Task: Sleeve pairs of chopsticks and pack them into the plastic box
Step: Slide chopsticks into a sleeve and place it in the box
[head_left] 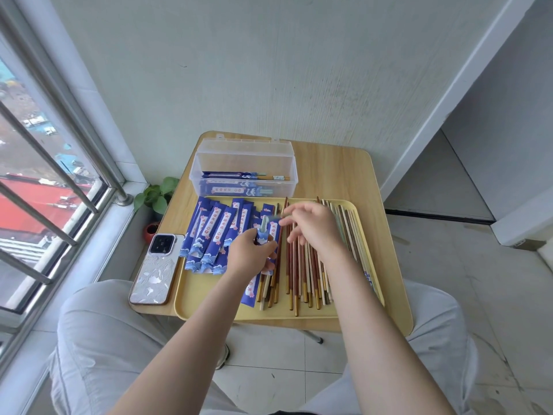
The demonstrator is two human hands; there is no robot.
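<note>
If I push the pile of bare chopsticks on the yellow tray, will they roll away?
Probably not far. The bare chopsticks lie packed side by side, so they would likely slide and scatter more than roll. The yellow tray has a raised rim that should stop them. They look thin and stiff, likely light.

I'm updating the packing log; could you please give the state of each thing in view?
Plastic box: lid open, few sleeved pairs inside.
Blue sleeve: held by left hand, pale chopsticks poking out.
Right hand: over loose chopsticks.
Empty sleeves: piled on tray.
Phone: face down.
</note>
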